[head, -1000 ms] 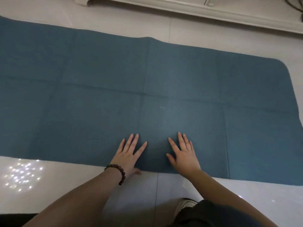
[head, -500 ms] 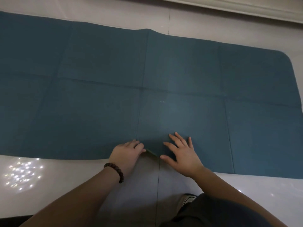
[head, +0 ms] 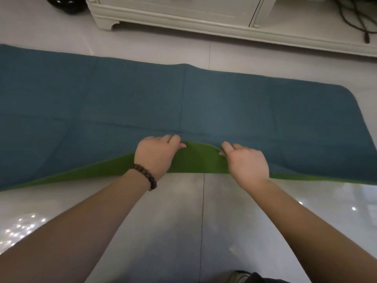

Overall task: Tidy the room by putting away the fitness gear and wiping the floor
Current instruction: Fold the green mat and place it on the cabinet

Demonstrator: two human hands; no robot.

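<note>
Mat [head: 204,103] spans mid-frame on floor [head: 204,221]. Near edge, flat 0.5 s ago, is now lifted, green underside exposed; it is gripped by left hand [head: 156,155] and right hand [head: 246,162].

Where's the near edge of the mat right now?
In the head view it is lifted at centre, gripped by the left hand and right hand, showing the mat's green underside.
</note>
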